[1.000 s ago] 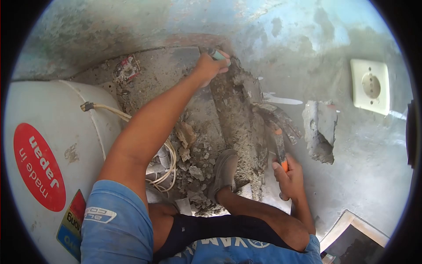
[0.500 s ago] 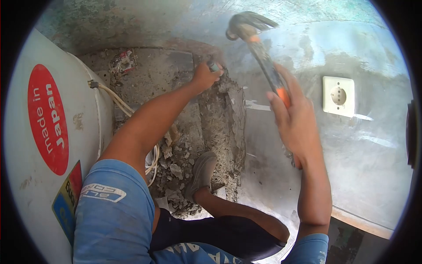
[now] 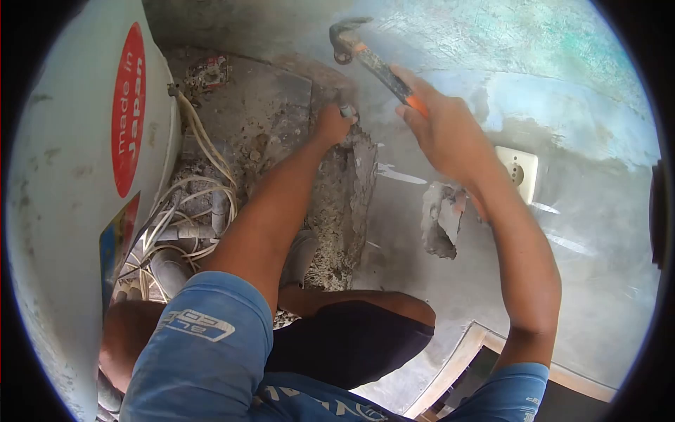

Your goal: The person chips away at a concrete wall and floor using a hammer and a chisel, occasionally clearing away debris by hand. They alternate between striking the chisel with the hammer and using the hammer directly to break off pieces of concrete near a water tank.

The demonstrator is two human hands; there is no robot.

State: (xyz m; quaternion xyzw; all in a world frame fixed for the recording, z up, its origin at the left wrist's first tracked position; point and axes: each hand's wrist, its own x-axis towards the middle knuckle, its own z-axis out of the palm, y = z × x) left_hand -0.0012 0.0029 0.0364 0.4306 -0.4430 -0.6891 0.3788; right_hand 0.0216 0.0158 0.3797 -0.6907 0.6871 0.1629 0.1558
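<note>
My left hand (image 3: 332,125) is closed around a chisel (image 3: 347,111); only its blunt end shows above my fingers. It is held at the broken edge where the floor meets the wall, and its tip is hidden. In my right hand (image 3: 450,133) is a claw hammer (image 3: 383,74) with a dark handle and orange bands. The hammer head is raised above the chisel, apart from it. Below my left hand runs a rough chipped groove (image 3: 351,190) of broken concrete along the wall's foot.
A broken-out hole (image 3: 441,225) and a white socket (image 3: 519,172) are in the grey wall (image 3: 401,246). At left stands a large white tank (image 3: 67,176) with a red sticker. Loose cables (image 3: 186,193) and grey pipe (image 3: 193,231) lie beside it. A crumpled packet (image 3: 209,72) lies farther back.
The hammer and my right hand have shifted left. My left hand stays at the groove with the chisel. The view has turned, bringing the cables, pipe and wall hole into sight.
</note>
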